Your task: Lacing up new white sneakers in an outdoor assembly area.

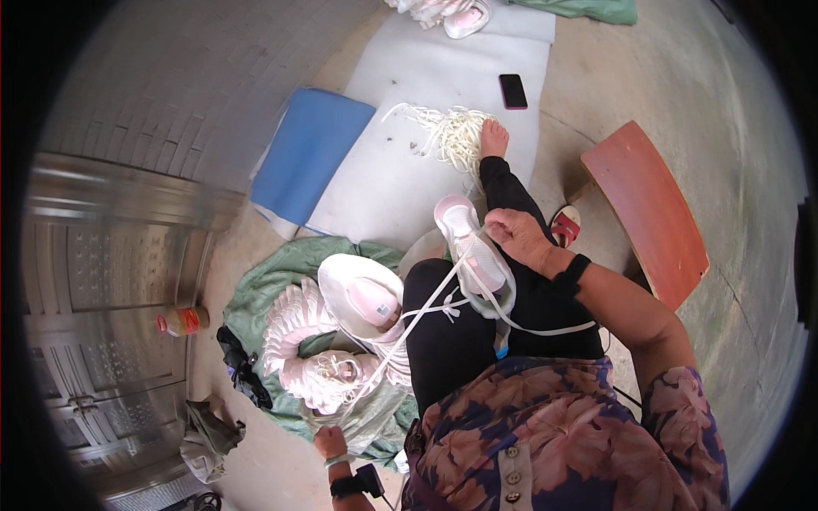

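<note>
A white and pale pink shoe (482, 266) rests on my lap between my thighs, toe pointing away from me. A long white shoelace (415, 321) stretches from it down to the left. My left hand (331, 443) is closed at the lower left, where this lace ends. Just right of the shoe's front my right hand (517, 237) is closed, fingers pinched on a lace strand near the eyelets. Another strand loops over my right thigh. Left of my knee, a curved row of nested pale pink shoe parts (294, 328) lies on a green cloth (256, 281).
A tangle of cream laces (457, 140) lies beside my bare foot on a white mat (409, 77). A phone (513, 91) lies there too. A blue folded pad (313, 153) is at left, a red-topped bench (648, 213) at right. A jar (182, 321) stands near the metal door.
</note>
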A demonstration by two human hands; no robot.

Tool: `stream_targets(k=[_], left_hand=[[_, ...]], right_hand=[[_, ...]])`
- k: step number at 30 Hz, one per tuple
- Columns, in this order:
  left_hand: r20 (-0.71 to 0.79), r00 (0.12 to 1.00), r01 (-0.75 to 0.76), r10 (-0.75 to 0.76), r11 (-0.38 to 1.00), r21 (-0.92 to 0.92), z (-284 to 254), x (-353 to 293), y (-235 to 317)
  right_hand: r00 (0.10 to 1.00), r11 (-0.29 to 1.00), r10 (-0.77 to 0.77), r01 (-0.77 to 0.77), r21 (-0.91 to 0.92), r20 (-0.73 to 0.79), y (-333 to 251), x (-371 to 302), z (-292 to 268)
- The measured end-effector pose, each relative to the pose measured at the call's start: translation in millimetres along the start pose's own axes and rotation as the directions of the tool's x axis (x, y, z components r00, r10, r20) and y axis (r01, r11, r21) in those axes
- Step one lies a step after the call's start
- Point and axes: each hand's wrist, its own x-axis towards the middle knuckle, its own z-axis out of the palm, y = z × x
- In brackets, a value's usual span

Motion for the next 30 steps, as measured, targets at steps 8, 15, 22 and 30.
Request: stream_targets(k=[8, 15, 22, 30], left_hand=[[0.044, 0.956, 0.105, -0.29, 0.199, -0.974, -48, 13, 22], [-0.181, 0.978, -0.127, 0.107, -0.387, -0.913, -120, 41, 77], [-0.335, 0.881, -0.009, 0.334, -0.696, -0.718, -161, 42, 145], [-0.259, 0.899, -0.013, 0.353, -0.57, -0.822, -139, 29, 132]], right_hand=[[0.95, 0.917, -0.31, 0.291, -0.274, -0.028, 25, 29, 20], [0.942, 1.0, 0.012, -0.014, 0.006, 0.336, 38, 50, 23], [0.934, 0.995, -0.055, 0.081, -0.059, 0.354, 34, 48, 15], [0.937, 0.981, -0.181, 0.151, -0.121, -0.299, 21, 38, 21]])
